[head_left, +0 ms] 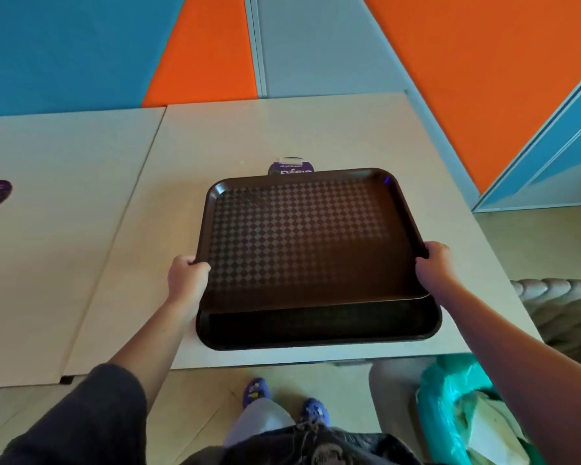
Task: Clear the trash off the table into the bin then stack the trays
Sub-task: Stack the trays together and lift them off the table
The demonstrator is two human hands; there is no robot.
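- Both hands, left hand and right hand, grasp the upper tray above the lower tray.
- Pale table at centre frame; orange-and-blue wall panels across the top.
- Lower right: a green bag, possibly the bin's liner.

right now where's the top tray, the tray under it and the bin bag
top tray [302, 236]: head view, middle of its checkered floor.
bottom tray [316, 327]: head view, the near strip showing below the top tray.
bin bag [450, 394]: head view, its teal plastic rim at lower right.
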